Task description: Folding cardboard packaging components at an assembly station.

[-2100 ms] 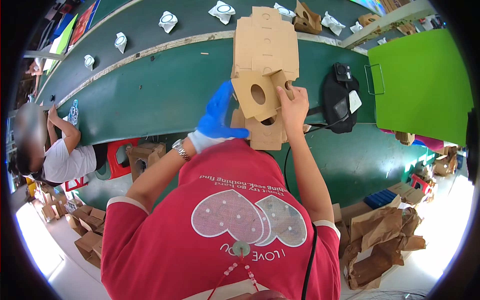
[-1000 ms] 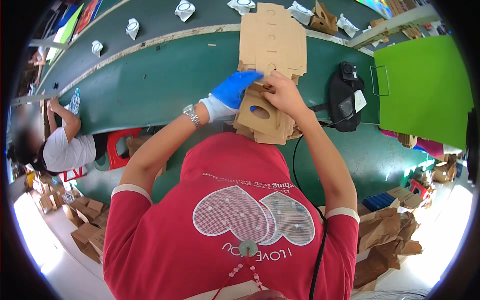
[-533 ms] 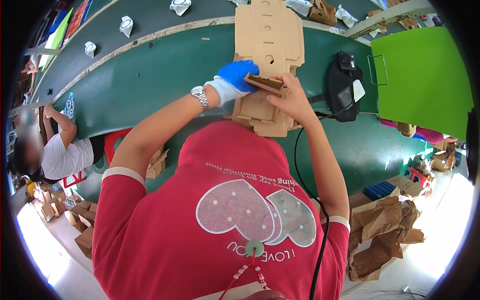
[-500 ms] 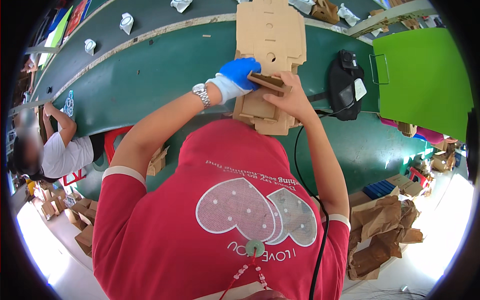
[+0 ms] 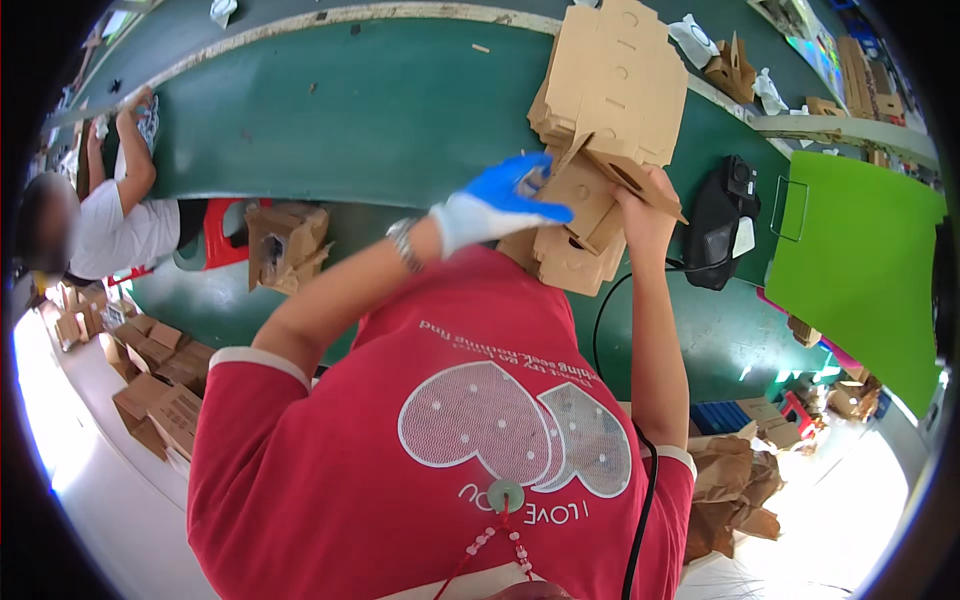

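Observation:
A partly folded brown cardboard box (image 5: 582, 190) lies in front of me with its flaps standing up. My right hand (image 5: 650, 205), bare, pinches the box's raised right flap between thumb and fingers. Beside the box's left side is my left hand (image 5: 505, 200), in a white glove with blue-coated fingers. Its fingers are spread and hold nothing. Beyond the box lies a stack of flat cardboard box blanks (image 5: 622, 75), with round and slot cut-outs. More cardboard (image 5: 575, 262) sticks out under the box on the near side.
The green worktable (image 5: 380, 110) runs to the left. A black pouch (image 5: 715, 225) with a cable lies at right, before a bright green board (image 5: 860, 260). At far left a co-worker's arm (image 5: 135, 150) reaches over the table. Opened cartons (image 5: 285, 245) stand below the near edge.
My left hand has let go of the cardboard and spread its fingers. The folded piece has opened out, its flaps now upright, with my right hand at its right flap. My view has swung left.

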Motion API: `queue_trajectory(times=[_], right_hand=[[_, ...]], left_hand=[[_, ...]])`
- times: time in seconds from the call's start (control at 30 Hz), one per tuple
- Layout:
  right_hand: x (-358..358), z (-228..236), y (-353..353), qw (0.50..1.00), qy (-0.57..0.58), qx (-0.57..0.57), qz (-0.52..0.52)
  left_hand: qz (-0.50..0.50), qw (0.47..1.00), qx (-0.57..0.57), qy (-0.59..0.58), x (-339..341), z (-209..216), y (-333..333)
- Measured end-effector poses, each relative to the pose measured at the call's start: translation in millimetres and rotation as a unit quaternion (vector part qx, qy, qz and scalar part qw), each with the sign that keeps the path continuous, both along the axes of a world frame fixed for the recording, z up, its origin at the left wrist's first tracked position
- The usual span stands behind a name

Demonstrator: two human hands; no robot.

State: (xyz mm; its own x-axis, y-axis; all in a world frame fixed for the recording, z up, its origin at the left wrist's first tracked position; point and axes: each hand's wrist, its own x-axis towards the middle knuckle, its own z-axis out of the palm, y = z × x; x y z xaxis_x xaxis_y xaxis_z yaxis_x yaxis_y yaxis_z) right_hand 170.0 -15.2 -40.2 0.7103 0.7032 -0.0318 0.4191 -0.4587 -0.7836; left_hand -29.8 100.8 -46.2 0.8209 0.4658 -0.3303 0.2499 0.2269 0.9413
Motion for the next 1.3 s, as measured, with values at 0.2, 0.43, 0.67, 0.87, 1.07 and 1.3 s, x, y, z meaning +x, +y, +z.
queue_trajectory(times=[0.2, 0.43, 0.67, 0.87, 1.07, 1.3], right_hand=[[-20.4, 36.0, 28.2, 0.980, 0.186, 0.066, 0.008], [-11.7, 22.8, -45.3, 0.956, 0.195, 0.149, -0.163], [-58.1, 2.6, -84.9, 0.992, -0.019, -0.013, -0.120], [-66.9, -23.1, -85.7, 0.995, 0.027, -0.018, -0.099], [-70.3, -2.7, -77.1, 0.989, -0.081, -0.047, -0.112], [-80.9, -10.8, -81.0, 0.993, -0.033, 0.050, -0.101]], left_hand=[[0.123, 0.976, -0.182, 0.012, -16.1, 14.6, 44.1], [0.248, 0.940, -0.214, -0.100, 78.4, -23.4, 226.5], [0.247, 0.965, -0.082, 0.034, 134.4, -54.6, 289.9], [0.249, 0.967, -0.046, 0.038, 41.8, -57.5, 163.2], [0.159, 0.981, -0.067, 0.084, -25.0, 5.1, -15.7], [0.068, 0.988, -0.068, 0.123, -7.2, 28.6, -87.7]])
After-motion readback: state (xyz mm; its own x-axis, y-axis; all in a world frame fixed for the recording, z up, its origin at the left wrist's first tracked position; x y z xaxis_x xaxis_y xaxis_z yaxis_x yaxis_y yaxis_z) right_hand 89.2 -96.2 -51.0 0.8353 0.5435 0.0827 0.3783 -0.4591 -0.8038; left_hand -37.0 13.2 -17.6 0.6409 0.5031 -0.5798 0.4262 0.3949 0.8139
